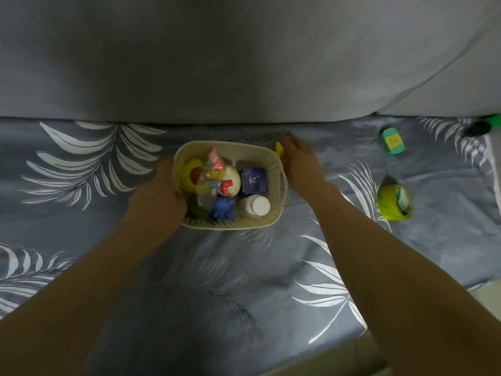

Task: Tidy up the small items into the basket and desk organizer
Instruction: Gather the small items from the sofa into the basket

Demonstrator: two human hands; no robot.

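Head view, left hand [160, 196] gripping basket [273, 210] rim; right hand [299, 165] open, touching yellow item [279, 150]

A cream plastic basket [273, 169] with slotted walls sits on matt leaf-printed cloth bedsheet [108, 240]; the white bottle [256, 205] inside looks smooth plastic, the tape roll [390, 206] glossy.

Cream basket [275, 183] upright on bedsheet, full of toys, white bottle [256, 205], blue box [254, 180]

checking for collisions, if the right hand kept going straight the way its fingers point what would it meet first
Probably the small yellow item at its fingertips, just beyond the basket corner. The right hand points up-left towards the grey cushion; blur hides whether they touch.
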